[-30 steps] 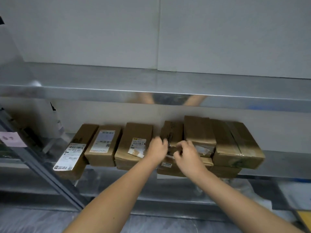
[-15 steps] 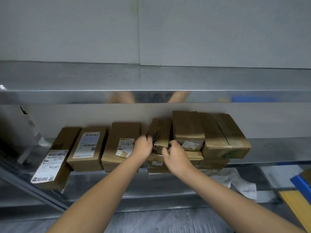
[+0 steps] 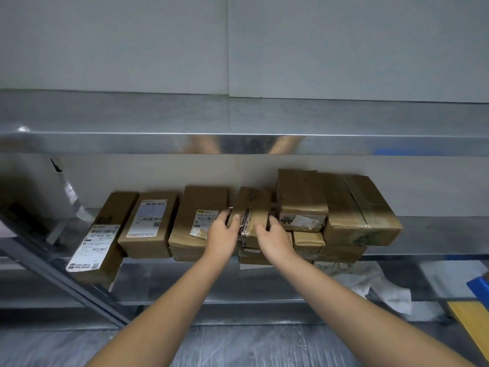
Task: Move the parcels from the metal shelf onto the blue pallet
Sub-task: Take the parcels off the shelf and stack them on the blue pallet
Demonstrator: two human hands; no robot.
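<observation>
Our left hand (image 3: 223,233) and right hand (image 3: 275,241) clamp fingers on either side of the narrow parcel (image 3: 252,205), stacked mid-row on the metal shelf (image 3: 436,234). Its long axis points away from us.

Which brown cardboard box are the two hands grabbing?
The narrow brown cardboard parcel in the middle, with dark tape along its top. The left hand and right hand grip its sides; no other box is held.

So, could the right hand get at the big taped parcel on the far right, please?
Probably yes: the taped parcel sits on top at the open front of the shelf, but the right hand must first release the narrow parcel.
</observation>
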